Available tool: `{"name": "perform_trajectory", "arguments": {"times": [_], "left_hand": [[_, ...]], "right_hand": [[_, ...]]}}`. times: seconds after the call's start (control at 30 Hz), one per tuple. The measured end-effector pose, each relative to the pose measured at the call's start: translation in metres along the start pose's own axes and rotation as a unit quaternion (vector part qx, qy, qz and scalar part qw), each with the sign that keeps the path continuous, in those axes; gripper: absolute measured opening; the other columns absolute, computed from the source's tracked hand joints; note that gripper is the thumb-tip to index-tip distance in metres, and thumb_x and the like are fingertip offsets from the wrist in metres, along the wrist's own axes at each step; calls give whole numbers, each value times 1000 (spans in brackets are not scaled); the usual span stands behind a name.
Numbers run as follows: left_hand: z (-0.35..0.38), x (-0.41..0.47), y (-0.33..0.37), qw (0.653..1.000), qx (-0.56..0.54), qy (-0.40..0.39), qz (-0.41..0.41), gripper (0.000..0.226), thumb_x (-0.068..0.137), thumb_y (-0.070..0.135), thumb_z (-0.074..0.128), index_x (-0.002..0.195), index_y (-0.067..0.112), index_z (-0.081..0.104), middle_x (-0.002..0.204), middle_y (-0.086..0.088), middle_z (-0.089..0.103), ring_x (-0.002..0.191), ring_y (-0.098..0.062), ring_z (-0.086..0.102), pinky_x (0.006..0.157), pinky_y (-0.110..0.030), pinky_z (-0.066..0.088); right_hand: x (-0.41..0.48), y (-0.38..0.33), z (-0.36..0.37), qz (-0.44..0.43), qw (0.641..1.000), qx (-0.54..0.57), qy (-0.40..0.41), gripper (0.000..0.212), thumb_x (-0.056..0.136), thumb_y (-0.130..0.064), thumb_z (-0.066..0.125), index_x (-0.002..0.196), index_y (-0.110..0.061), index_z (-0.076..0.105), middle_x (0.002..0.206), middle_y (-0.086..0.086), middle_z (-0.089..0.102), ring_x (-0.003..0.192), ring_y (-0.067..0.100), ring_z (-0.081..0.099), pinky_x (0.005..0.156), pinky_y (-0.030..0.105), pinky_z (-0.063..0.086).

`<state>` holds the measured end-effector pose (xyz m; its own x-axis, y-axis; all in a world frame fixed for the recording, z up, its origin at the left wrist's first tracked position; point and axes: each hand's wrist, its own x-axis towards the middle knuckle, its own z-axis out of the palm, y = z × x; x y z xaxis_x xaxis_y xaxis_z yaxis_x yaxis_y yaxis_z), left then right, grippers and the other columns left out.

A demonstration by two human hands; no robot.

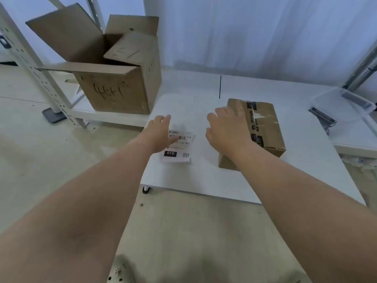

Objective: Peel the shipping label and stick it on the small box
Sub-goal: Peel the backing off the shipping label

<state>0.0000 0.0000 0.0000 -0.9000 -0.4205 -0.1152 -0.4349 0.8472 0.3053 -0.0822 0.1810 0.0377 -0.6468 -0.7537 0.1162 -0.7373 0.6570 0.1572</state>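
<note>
So the shipping label [179, 149] lies flat on the bench [193, 178], just left of the small box [267, 127], with its long side pointing roughly away. The left hand [159, 133] is nearer and sits flat on it, gripping nothing. The right hand [228, 129] rests loosely on the box.

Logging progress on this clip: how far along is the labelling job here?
Nothing looks done yet: the small box shows only tape on top, no label. In hand: the left hand touches the shipping label, which lies flat on the table, while the right hand rests on the small box. Left: peeling the label and sticking it on.
</note>
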Motion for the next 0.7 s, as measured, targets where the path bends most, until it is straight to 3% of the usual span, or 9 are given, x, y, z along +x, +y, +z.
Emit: {"name": "perform_trajectory", "arguments": {"times": [0.17,0.27,0.37,0.47,0.57,0.63,0.7], "left_hand": [[10,10,17,995,-9,-79,-55,95,82,38,68,150,17,6,149,-14,28,137,-36,24,109,-45,27],[16,6,14,996,-6,-61,-59,71,82,31,70,141,14,34,136,-14,44,125,-33,39,99,-40,37],[12,0,11,996,-68,-15,-48,34,86,18,65,117,7,58,120,-13,59,107,-28,53,82,-31,41],[-2,-11,13,991,-130,25,-19,18,87,15,64,99,2,67,92,-9,64,76,-20,51,64,-25,38],[-29,-26,26,977,-210,40,16,14,85,14,67,90,1,68,66,1,54,58,-11,45,50,-16,37],[-48,-37,38,970,-238,30,46,11,83,15,69,85,4,67,63,1,55,56,-9,47,50,-11,39],[-63,-48,51,962,-263,26,74,11,82,16,71,82,6,66,65,-1,58,56,-10,48,54,-16,42]], "right_hand": [[1,0,6,24,999,35,21,37,95,-27,38,126,-12,51,129,10,53,124,29,45,117,50,7],[-3,3,8,15,998,44,31,36,95,-26,38,125,-12,52,128,10,54,124,28,45,118,49,7],[-7,6,5,6,998,50,26,37,95,-26,39,127,-12,51,130,10,53,127,28,43,118,47,4],[-11,8,2,5,997,74,10,37,96,-28,38,128,-13,50,129,8,55,127,26,44,118,47,4],[-13,8,-8,9,989,145,5,45,97,-38,42,135,-14,44,132,6,55,128,25,45,119,46,7],[-16,7,-23,28,955,294,11,53,94,-43,51,137,-15,42,133,5,55,125,22,48,114,43,24],[-22,7,-44,67,864,499,-4,48,89,-36,62,130,-17,48,119,4,59,109,19,57,91,32,46]]}}
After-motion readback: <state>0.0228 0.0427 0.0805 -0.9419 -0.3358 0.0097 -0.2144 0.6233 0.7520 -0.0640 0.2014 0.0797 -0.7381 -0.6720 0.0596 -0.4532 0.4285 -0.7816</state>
